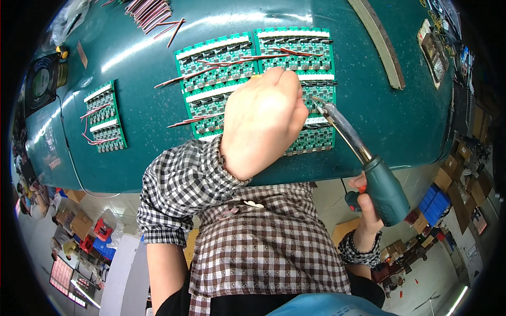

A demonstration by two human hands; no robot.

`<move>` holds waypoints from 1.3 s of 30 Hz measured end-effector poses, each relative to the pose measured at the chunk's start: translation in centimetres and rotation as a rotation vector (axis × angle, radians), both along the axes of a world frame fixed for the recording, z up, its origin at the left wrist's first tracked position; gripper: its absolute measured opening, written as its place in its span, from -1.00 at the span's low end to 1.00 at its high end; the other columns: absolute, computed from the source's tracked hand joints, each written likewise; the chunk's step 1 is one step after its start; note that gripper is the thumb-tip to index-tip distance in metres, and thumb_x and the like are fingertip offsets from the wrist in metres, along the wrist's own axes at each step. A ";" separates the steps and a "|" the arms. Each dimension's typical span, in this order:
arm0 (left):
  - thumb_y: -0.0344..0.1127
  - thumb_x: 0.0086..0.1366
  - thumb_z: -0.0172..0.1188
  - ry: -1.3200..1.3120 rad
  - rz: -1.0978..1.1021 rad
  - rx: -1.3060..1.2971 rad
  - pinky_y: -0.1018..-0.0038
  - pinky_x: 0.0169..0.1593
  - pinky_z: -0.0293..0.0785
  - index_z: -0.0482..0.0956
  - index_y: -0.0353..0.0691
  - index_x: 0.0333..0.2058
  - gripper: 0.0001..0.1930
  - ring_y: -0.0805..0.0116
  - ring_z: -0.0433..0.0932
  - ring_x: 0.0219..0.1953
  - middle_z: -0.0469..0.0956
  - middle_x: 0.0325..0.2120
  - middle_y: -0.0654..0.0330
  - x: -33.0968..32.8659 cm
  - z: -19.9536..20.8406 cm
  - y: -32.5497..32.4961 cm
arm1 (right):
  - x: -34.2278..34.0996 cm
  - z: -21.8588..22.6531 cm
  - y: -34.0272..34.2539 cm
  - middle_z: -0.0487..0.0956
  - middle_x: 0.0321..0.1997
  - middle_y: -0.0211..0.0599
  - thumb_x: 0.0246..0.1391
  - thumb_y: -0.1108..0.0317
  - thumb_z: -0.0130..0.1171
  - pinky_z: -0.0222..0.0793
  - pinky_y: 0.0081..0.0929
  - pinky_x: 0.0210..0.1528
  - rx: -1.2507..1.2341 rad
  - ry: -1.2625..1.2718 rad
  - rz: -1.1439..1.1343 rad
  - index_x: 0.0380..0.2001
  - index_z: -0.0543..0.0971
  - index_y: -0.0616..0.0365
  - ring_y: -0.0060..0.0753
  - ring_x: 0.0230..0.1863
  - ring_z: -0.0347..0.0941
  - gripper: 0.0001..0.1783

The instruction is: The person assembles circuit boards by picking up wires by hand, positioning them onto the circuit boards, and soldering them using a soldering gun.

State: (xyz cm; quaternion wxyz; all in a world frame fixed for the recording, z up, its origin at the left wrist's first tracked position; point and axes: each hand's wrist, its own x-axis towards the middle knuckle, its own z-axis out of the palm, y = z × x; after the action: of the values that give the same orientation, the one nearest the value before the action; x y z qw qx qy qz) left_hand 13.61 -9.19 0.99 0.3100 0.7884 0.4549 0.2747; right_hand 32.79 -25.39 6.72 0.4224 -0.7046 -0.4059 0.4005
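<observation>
My left hand (265,118) is closed over the middle of the green circuit boards. Its fingertips are hidden beneath it, so what they pinch does not show. In my right hand (369,213) is a soldering gun (387,192) with a dark green body, its metal barrel pointing up and left. The gun's tip is at the right circuit board panel (319,56), close beside my left fingers. Next to that panel lies the left circuit board panel (192,96), partly covered by my hand. Red, black and white wires (221,64) lie across both panels.
A smaller circuit board panel (112,117) with wires sits at the left. Bundled wires (147,13) lie at the far left. A long strip (377,37) and a dirty tray (433,55) are far right. A black fan (42,81) stands at the table's left end.
</observation>
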 end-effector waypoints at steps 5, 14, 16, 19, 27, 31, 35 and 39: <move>-0.53 -0.08 0.18 -0.012 0.004 0.003 0.39 -0.52 0.35 0.40 -0.25 -0.54 -0.88 0.23 0.44 -0.59 0.42 -0.62 0.18 -0.2 0.1 0.1 | 0.0 0.0 -0.6 0.59 -0.35 -0.18 -0.17 0.22 0.40 0.42 -0.42 -0.18 -0.002 0.028 -0.018 -0.17 0.47 0.39 -0.33 -0.30 0.53 -0.44; -0.53 -0.08 0.19 -0.006 0.027 -0.004 0.42 -0.52 0.35 0.42 -0.25 -0.55 -0.88 0.27 0.43 -0.59 0.41 -0.62 0.20 -0.1 0.1 -0.1 | 0.9 -0.7 -1.5 0.58 -0.36 -0.17 -0.13 0.24 0.38 0.41 -0.35 -0.11 -0.019 -0.010 0.086 -0.02 0.31 0.40 -0.34 -0.30 0.52 -0.31; -0.53 -0.09 0.19 -0.001 0.031 0.026 0.43 -0.52 0.35 0.42 -0.24 -0.55 -0.88 0.30 0.43 -0.59 0.41 -0.62 0.21 -0.1 -0.1 -0.2 | 0.7 -0.6 -1.4 0.58 -0.37 -0.18 -0.13 0.24 0.38 0.41 -0.35 -0.11 -0.010 0.030 0.039 -0.03 0.31 0.40 -0.34 -0.30 0.52 -0.33; -0.53 -0.09 0.20 -0.004 0.049 0.046 0.44 -0.53 0.35 0.42 -0.25 -0.55 -0.88 0.30 0.43 -0.60 0.41 -0.62 0.21 0.0 -0.2 -0.3 | 0.5 -0.6 -1.2 0.57 -0.38 -0.20 -0.13 0.24 0.38 0.42 -0.34 -0.11 -0.015 0.016 0.067 -0.02 0.29 0.39 -0.35 -0.31 0.52 -0.31; -0.52 -0.10 0.20 -0.024 0.061 0.049 0.44 -0.53 0.33 0.41 -0.25 -0.56 -0.87 0.29 0.42 -0.60 0.41 -0.62 0.20 0.1 -0.3 -0.4 | 1.0 -1.1 -1.9 0.56 -0.36 -0.19 -0.12 0.26 0.37 0.43 -0.31 -0.11 -0.020 0.022 0.069 0.04 0.22 0.40 -0.33 -0.30 0.52 -0.25; -0.52 -0.10 0.20 -0.038 0.062 0.059 0.43 -0.54 0.32 0.41 -0.25 -0.56 -0.87 0.28 0.41 -0.61 0.41 -0.62 0.20 0.2 -0.3 -0.4 | 0.2 -0.6 -1.4 0.56 -0.37 -0.20 -0.13 0.26 0.38 0.43 -0.31 -0.11 -0.022 0.059 0.014 0.03 0.24 0.40 -0.34 -0.30 0.52 -0.26; -0.52 -0.09 0.19 -0.020 0.056 0.065 0.42 -0.54 0.32 0.41 -0.26 -0.56 -0.88 0.28 0.40 -0.62 0.41 -0.62 0.19 0.1 -0.3 -0.3 | 0.5 -0.8 -1.5 0.50 -0.39 -0.17 -0.09 0.22 0.31 0.44 -0.32 -0.20 -0.005 0.025 0.017 -0.10 0.36 0.45 -0.33 -0.34 0.46 -0.40; -0.52 -0.09 0.19 -0.001 0.037 0.053 0.42 -0.54 0.32 0.41 -0.26 -0.57 -0.88 0.27 0.40 -0.62 0.40 -0.63 0.19 0.1 -0.3 -0.2 | 1.0 -1.0 -1.8 0.57 -0.37 -0.18 -0.14 0.25 0.39 0.43 -0.35 -0.12 -0.025 0.012 0.069 0.00 0.28 0.41 -0.34 -0.29 0.53 -0.29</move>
State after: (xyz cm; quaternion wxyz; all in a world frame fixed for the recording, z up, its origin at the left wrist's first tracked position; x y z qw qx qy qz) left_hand 13.70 -9.39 0.64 0.2839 0.7877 0.4618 0.2927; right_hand 33.80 -27.16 5.76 0.4019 -0.6931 -0.4225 0.4239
